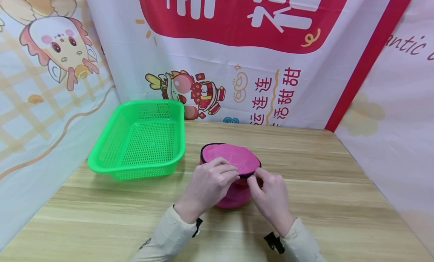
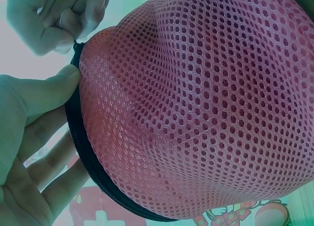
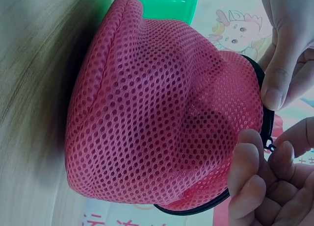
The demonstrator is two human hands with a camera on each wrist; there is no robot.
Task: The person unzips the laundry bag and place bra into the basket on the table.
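A pink mesh laundry bag (image 1: 234, 198) stands on the table, its round top panel (image 1: 234, 153) edged by a black zipper (image 2: 93, 164). My left hand (image 1: 213, 181) pinches the zippered rim, the thumb lying on the black tape in the left wrist view. Close beside it, my right hand (image 1: 271, 194) pinches the small zipper pull (image 3: 270, 146) at the near right of the rim. The mesh side bulges and creases below the zipper. The fingers hide part of the rim in the head view, and the bag's inside cannot be made out.
A green plastic basket (image 1: 179, 141) with perforated sides stands at the left of the wooden table (image 1: 312, 201). Printed cloth (image 1: 288, 62) hangs behind the table and along both sides.
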